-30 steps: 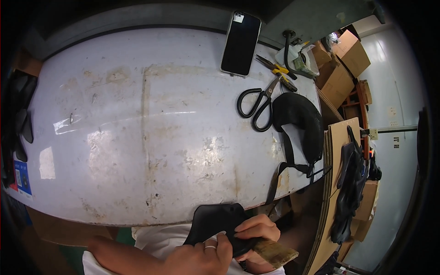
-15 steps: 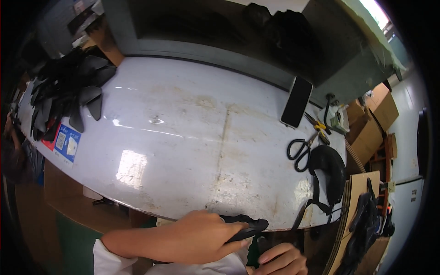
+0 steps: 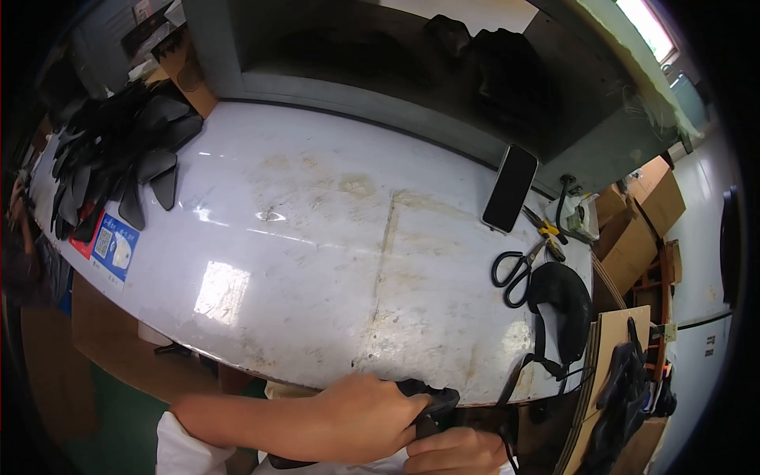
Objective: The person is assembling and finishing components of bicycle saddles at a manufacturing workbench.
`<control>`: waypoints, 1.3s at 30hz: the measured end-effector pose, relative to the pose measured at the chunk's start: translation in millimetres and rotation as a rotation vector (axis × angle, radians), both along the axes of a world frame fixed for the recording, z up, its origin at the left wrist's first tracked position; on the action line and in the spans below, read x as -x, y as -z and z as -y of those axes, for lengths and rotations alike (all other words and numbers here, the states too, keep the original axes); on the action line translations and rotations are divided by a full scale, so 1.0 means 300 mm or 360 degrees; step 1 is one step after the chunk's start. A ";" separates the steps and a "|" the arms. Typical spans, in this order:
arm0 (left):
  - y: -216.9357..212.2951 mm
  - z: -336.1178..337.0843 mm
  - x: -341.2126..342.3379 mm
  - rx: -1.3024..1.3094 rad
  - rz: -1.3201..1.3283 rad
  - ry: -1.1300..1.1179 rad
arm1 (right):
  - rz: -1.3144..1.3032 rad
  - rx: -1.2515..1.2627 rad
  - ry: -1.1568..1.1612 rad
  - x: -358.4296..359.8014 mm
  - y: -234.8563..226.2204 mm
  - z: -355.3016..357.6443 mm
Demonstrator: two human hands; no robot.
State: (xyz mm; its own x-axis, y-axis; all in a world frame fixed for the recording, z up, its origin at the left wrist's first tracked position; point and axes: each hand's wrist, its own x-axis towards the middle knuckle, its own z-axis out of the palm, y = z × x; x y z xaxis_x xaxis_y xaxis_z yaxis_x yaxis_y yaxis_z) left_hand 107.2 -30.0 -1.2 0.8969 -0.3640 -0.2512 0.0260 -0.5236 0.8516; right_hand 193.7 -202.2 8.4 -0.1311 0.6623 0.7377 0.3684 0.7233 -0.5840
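My left hand (image 3: 368,419) reaches across from the left at the near table edge. Its fingers are closed on a black, flexible piece (image 3: 443,397) whose bunched end pokes out past the knuckles. Right up against it is my right hand (image 3: 455,451), fingers curled around a lower part of the same black piece. The hands hide most of the piece, so its full shape cannot be made out. A thin black strap or cord (image 3: 508,443) hangs beside my right hand.
On the white table (image 3: 301,277), a black curved piece with straps (image 3: 564,309) lies at right, near black-handled scissors (image 3: 514,277), yellow-handled pliers (image 3: 548,229) and a phone (image 3: 511,188). Black flat pieces (image 3: 119,150) are heaped at far left. A grey shelf (image 3: 356,91) borders the back.
My right hand has moved left and up to meet my left hand, and its fingers have closed on the black piece. The view has shifted slightly.
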 end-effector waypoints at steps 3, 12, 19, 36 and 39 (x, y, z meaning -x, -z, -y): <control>0.005 -0.008 0.001 0.0036 -0.0051 -0.0028 | -0.0356 -0.0058 0.0050 -0.026 0.009 -0.011; 0.022 -0.004 0.004 -0.0010 0.0041 0.0008 | 0.0160 0.0187 -0.0155 -0.083 -0.033 0.061; 0.000 -0.002 -0.006 -0.0039 0.0000 -0.0040 | -0.0098 0.0121 0.0289 -0.040 0.037 0.098; -0.032 -0.006 -0.023 0.0055 -0.0081 -0.0048 | -0.0909 -0.0925 0.0723 0.101 0.235 0.000; -0.022 -0.013 -0.020 0.0066 -0.0164 -0.0052 | -0.0550 -0.0826 0.0510 -0.025 0.174 0.022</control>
State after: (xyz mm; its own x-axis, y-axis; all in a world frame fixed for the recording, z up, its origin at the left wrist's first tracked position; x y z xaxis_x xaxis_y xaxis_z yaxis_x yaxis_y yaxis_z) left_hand 113.2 -26.2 5.4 0.8786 -0.3473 -0.3278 0.1308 -0.4853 0.8645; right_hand 201.3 -208.9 -43.8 0.3109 0.1801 0.9332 0.4655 0.8272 -0.3147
